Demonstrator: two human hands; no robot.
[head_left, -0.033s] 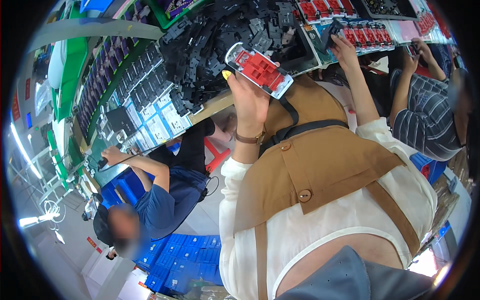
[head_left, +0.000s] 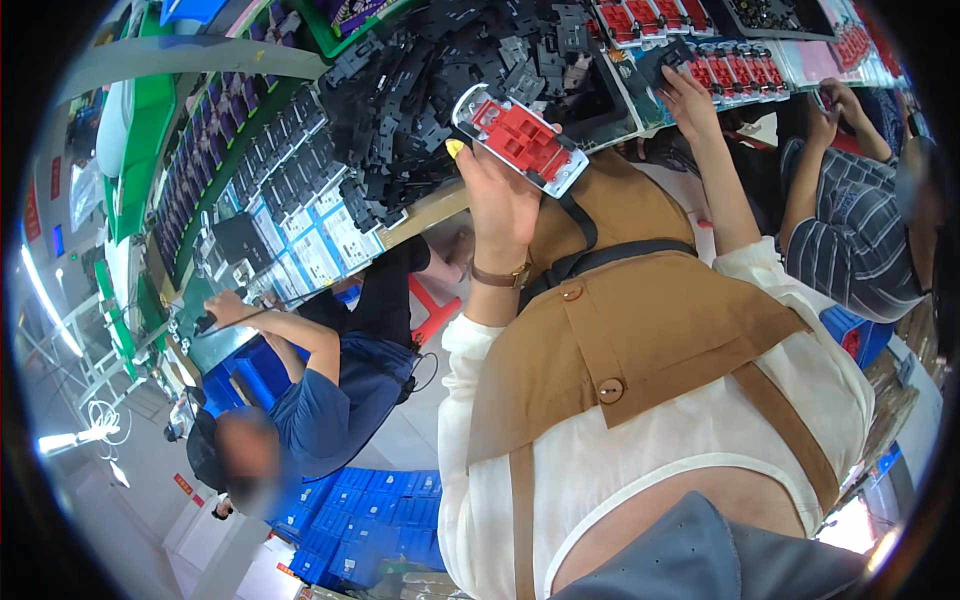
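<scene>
My left hand (head_left: 503,200) is closed around a toy car body (head_left: 522,140), a white shell with a red interior facing up. A yellow cover wraps the tip of that thumb. Further right, my right hand (head_left: 692,105) pinches a black plastic part (head_left: 660,62) at the table's edge, beside the rows of red-and-white car bodies. Its fingers partly hide the black part. Just beyond the held car body lies a heap of loose black plastic parts (head_left: 420,110).
Several red-and-white car bodies (head_left: 740,72) stand in rows at the far right. Black parts with metal axles (head_left: 285,165) are lined up left of the heap. One co-worker (head_left: 310,400) sits at left, another (head_left: 850,225) at right. Blue boxes (head_left: 375,520) are stacked behind.
Almost nothing differs. The car body in my left hand has shifted very slightly right, and the black part in my right hand has tilted a little. The left co-worker's hand has moved slightly.
</scene>
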